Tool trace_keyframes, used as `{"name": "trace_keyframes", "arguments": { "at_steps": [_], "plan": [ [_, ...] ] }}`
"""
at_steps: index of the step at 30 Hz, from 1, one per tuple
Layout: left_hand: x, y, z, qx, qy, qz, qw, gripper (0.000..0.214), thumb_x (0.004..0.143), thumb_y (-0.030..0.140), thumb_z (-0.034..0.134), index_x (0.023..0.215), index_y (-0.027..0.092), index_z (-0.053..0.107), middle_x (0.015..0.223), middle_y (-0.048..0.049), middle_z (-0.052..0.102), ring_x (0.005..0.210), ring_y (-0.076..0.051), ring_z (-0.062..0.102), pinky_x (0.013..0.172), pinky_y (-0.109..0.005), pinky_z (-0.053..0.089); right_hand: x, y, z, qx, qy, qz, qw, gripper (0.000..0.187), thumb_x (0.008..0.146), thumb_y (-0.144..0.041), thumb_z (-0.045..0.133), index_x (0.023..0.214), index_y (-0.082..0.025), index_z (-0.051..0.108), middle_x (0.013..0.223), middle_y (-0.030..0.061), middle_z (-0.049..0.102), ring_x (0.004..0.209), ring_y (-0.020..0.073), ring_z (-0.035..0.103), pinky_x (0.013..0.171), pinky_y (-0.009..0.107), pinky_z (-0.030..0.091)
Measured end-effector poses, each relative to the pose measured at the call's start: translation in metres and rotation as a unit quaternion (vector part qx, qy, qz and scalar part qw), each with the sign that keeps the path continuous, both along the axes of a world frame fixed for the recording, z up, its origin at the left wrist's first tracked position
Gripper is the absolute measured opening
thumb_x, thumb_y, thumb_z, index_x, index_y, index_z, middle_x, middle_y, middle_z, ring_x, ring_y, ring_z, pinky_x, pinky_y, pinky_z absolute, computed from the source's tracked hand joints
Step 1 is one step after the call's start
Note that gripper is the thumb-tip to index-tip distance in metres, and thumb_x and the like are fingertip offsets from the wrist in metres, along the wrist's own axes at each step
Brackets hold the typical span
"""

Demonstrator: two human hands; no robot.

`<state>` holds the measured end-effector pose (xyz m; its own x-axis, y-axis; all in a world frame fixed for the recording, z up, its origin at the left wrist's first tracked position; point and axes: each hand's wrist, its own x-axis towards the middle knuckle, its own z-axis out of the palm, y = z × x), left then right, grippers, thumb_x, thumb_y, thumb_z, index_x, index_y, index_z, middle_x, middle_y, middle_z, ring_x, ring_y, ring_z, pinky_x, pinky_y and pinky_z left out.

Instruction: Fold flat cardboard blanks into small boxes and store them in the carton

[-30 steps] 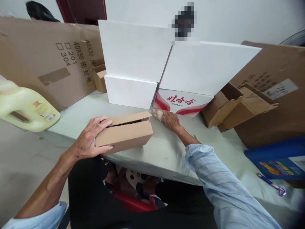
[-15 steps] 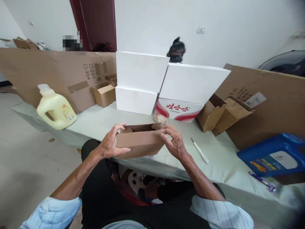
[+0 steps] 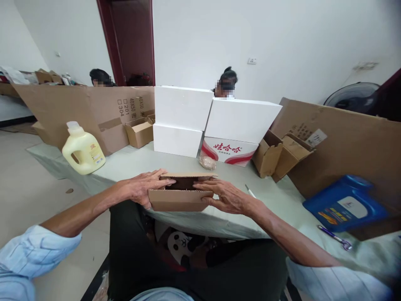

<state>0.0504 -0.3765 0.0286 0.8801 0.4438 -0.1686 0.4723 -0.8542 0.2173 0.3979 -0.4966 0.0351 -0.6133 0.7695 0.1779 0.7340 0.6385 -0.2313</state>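
A small brown cardboard box [image 3: 177, 201] stands at the table's near edge, its top open toward me. My left hand [image 3: 145, 187] is closed on its left end, fingertips reaching over the opening and thumb side low on the outside. At the right end, my right hand [image 3: 227, 195] grips the wall, with fingers inside the opening and the thumb on the front face. The inside is dark, so I cannot see its bottom. Just beyond my right hand lies a slim white-handled tool [image 3: 250, 192], partly hidden by that hand.
A pale yellow jug [image 3: 84, 152] stands left; a blue jug [image 3: 346, 205] and a purple-handled tool [image 3: 333, 237] lie right. White boxes [image 3: 183, 108], a printed carton [image 3: 230, 151], a crumpled clear bundle [image 3: 207, 162] and open boxes [image 3: 266, 156] line the back. Two people sit beyond.
The box has turned squarer to me and tilted. Both hands have shifted from gripping its outer corners to reaching fingers over and into the opening. The view has tipped upward.
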Motion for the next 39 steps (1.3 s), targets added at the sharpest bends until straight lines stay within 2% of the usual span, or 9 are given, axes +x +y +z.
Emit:
{"name": "trace_keyframes", "arguments": {
  "at_steps": [5, 11, 17, 23, 28, 32, 34, 37, 39],
  "plan": [
    [0.0, -0.002, 0.013, 0.03, -0.011, -0.022, 0.999, 0.118, 0.066, 0.031, 0.097, 0.166, 0.038, 0.035, 0.171, -0.0156, 0.036, 0.15, -0.046, 0.048, 0.113, -0.049, 0.05, -0.013, -0.01, 0.008, 0.046, -0.07, 0.02, 0.996, 0.034, 0.102, -0.032, 0.071, 0.135, -0.021, 0.07, 0.12, 0.0134, 0.07, 0.104, 0.0285, 0.07, 0.092, 0.041, 0.057],
    [-0.009, 0.003, -0.006, -0.041, -0.186, -0.016, 0.982, 0.093, 0.064, 0.038, 0.099, 0.14, 0.028, 0.048, 0.137, -0.0081, 0.057, 0.118, -0.031, 0.064, 0.097, -0.038, 0.055, -0.008, -0.032, -0.023, 0.153, 0.112, -0.05, 0.981, 0.027, 0.103, -0.037, 0.072, 0.124, -0.023, 0.063, 0.124, 0.014, 0.062, 0.106, 0.0266, 0.066, 0.086, 0.037, 0.057],
    [-0.011, 0.009, -0.039, -0.072, -0.342, 0.066, 0.935, 0.1, 0.05, 0.044, 0.105, 0.129, 0.027, 0.045, 0.126, -0.0045, 0.057, 0.111, -0.027, 0.063, 0.102, -0.045, 0.055, -0.003, -0.03, -0.071, 0.274, 0.317, -0.2, 0.886, 0.045, 0.088, -0.054, 0.087, 0.1, -0.025, 0.054, 0.109, 0.0076, 0.062, 0.1, 0.0271, 0.063, 0.084, 0.038, 0.054],
    [0.006, 0.02, -0.065, -0.057, -0.495, 0.141, 0.856, 0.106, 0.046, 0.055, 0.106, 0.127, 0.027, 0.043, 0.133, -0.0087, 0.057, 0.124, -0.032, 0.062, 0.111, -0.051, 0.051, -0.004, -0.016, -0.1, 0.224, 0.457, -0.326, 0.797, 0.063, 0.071, -0.07, 0.089, 0.098, -0.024, 0.055, 0.121, 0.0119, 0.067, 0.113, 0.0332, 0.064, 0.096, 0.047, 0.05],
    [0.035, 0.045, -0.071, 0.001, -0.55, 0.214, 0.808, 0.116, 0.039, 0.071, 0.103, 0.127, 0.024, 0.045, 0.127, -0.012, 0.059, 0.117, -0.034, 0.063, 0.103, -0.05, 0.053, -0.003, 0.0, -0.104, 0.185, 0.493, -0.364, 0.768, 0.075, 0.061, -0.066, 0.095, 0.114, -0.024, 0.061, 0.11, 0.009, 0.068, 0.099, 0.0324, 0.066, 0.091, 0.05, 0.052],
    [0.051, 0.062, -0.075, 0.064, -0.546, 0.274, 0.789, 0.115, 0.044, 0.075, 0.1, 0.132, 0.023, 0.047, 0.13, -0.0147, 0.059, 0.118, -0.035, 0.063, 0.1, -0.051, 0.054, -0.003, 0.003, -0.102, 0.157, 0.455, -0.39, 0.785, 0.096, 0.063, -0.067, 0.095, 0.142, -0.026, 0.06, 0.121, 0.0118, 0.066, 0.099, 0.0357, 0.065, 0.086, 0.051, 0.055],
    [0.055, 0.066, -0.076, 0.072, -0.539, 0.298, 0.785, 0.118, 0.047, 0.076, 0.099, 0.138, 0.022, 0.046, 0.136, -0.0176, 0.059, 0.124, -0.039, 0.062, 0.103, -0.056, 0.054, 0.004, 0.003, -0.107, 0.135, 0.441, -0.383, 0.8, 0.088, 0.069, -0.068, 0.09, 0.141, -0.027, 0.061, 0.122, 0.0116, 0.068, 0.097, 0.0353, 0.067, 0.082, 0.049, 0.056],
    [0.058, 0.068, -0.074, 0.065, -0.546, 0.293, 0.782, 0.131, 0.046, 0.072, 0.101, 0.151, 0.022, 0.04, 0.151, -0.0222, 0.052, 0.14, -0.044, 0.055, 0.114, -0.062, 0.049, 0.016, 0.001, -0.115, 0.109, 0.383, -0.38, 0.835, 0.058, 0.074, -0.071, 0.082, 0.104, -0.022, 0.074, 0.088, 0.0078, 0.071, 0.074, 0.0281, 0.065, 0.068, 0.041, 0.053],
    [0.059, 0.061, -0.071, 0.048, -0.561, 0.283, 0.776, 0.136, 0.044, 0.068, 0.104, 0.154, 0.023, 0.038, 0.159, -0.0229, 0.046, 0.148, -0.046, 0.048, 0.121, -0.061, 0.044, 0.018, -0.008, -0.117, 0.098, 0.339, -0.368, 0.86, 0.048, 0.078, -0.07, 0.075, 0.078, -0.022, 0.071, 0.067, 0.0041, 0.065, 0.062, 0.0229, 0.058, 0.061, 0.036, 0.048]
  ]
}}
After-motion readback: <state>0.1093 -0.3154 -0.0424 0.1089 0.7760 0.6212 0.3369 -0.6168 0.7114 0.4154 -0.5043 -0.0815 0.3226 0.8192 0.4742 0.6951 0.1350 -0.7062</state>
